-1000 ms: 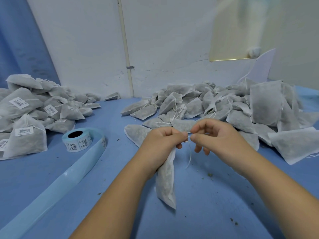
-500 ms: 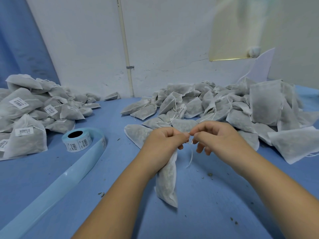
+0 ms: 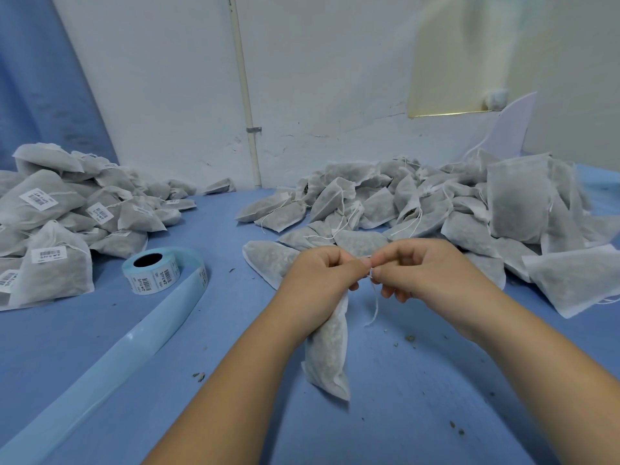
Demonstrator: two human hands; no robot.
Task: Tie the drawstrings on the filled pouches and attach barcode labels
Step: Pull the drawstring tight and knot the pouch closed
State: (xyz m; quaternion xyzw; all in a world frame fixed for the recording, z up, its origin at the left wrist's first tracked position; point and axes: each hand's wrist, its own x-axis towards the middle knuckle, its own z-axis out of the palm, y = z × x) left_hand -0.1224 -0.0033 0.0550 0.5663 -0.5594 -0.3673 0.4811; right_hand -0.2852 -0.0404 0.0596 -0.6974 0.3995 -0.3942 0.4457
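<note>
A filled white mesh pouch hangs down from my left hand, which grips its gathered neck above the blue table. My right hand pinches the thin white drawstring right beside the left thumb; a loose end of the string dangles below. The two hands touch at the fingertips. A roll of barcode labels lies to the left, its pale blue backing strip trailing toward the near left edge.
A heap of labelled pouches fills the left side. A larger heap of unlabelled pouches with loose strings covers the back right. Dry herb crumbs dot the blue tablecloth. A white wall stands behind.
The hands have stayed together at the pouch neck, with only small finger movements on the string. The pouch hangs in about the same place.
</note>
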